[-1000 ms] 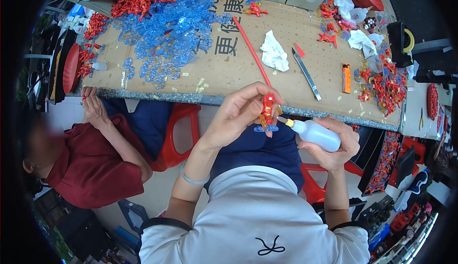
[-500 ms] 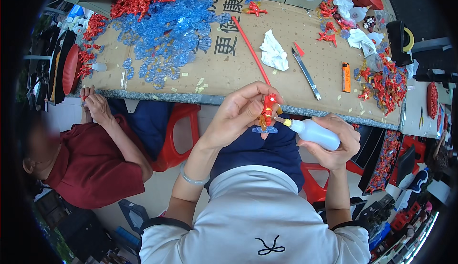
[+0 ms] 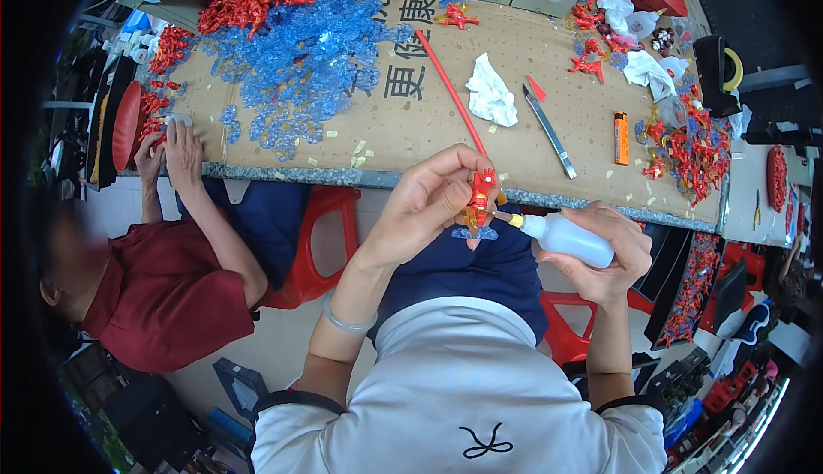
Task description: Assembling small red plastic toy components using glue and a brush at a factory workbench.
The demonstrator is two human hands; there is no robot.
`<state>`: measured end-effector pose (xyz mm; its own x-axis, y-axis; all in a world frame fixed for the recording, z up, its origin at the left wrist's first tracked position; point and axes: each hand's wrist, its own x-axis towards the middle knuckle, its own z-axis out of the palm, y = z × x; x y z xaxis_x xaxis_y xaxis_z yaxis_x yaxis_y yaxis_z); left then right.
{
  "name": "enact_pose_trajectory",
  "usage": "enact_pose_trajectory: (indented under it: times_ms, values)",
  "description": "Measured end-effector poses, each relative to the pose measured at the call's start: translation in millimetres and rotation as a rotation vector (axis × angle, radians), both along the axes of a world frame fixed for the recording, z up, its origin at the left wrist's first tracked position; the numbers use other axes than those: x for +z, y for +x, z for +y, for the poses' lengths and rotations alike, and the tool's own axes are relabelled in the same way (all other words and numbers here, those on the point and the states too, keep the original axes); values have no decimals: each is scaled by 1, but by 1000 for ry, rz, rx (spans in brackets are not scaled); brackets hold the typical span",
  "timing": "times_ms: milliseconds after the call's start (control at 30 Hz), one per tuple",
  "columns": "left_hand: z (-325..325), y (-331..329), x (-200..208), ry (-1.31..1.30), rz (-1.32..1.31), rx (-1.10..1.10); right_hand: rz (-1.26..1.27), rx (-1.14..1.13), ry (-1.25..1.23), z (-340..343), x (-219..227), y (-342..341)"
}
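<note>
Figurine: small glossy red plastic figure with gold-yellow bands (image 3: 481, 195), upright between the fingertips of the left hand (image 3: 420, 208), above the person's lap and just short of the table edge.
Base: clear blue flat plastic piece (image 3: 475, 233) at the figurine's foot, just below the left fingertips.
Left fingers: pinched narrow around the figurine, thumb on the near side.
Bottle: translucent white squeeze bottle with a yellow collar and thin brownish tip (image 3: 574, 238), lying sideways in the right hand (image 3: 624, 255), tip pointing at the left fingers.
Right fingers: curled around the bottle, thumb underneath.
Tip and figurine: very close by the left fingertips; whether they touch, I cannot tell.
Rod: long, thin red stick (image 3: 450, 84), running away beyond the left fingertips.
Tissue: crumpled white paper (image 3: 491, 91), straight beyond the left fingertips.
Knife: slim silver-grey craft knife (image 3: 550, 134), beyond the bottle, a small red triangular piece (image 3: 536, 88) near its far end.
Lighter: orange rectangular lighter (image 3: 621, 138), beyond the right fingers.
Blue pile: many clear blue plastic pieces (image 3: 300, 63), beyond and left of the left fingers.
Mixed heap: red figures with blue and yellow parts (image 3: 694, 153), beyond and right of the right fingers.
Neighbour: a co-worker's hands (image 3: 183, 157), well left of the left fingers, at the table edge.
</note>
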<state>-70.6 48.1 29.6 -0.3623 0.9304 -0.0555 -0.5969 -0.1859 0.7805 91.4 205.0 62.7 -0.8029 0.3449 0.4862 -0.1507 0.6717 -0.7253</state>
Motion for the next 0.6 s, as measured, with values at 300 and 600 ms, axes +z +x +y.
enact_pose_trajectory:
  times_ms: [300,600]
  values:
    - [0,-1,-1,23,19,-6,-6,33,-8,1,7,-2]
    - [0,-1,0,23,12,2,-12,28,8,1,9,-3]
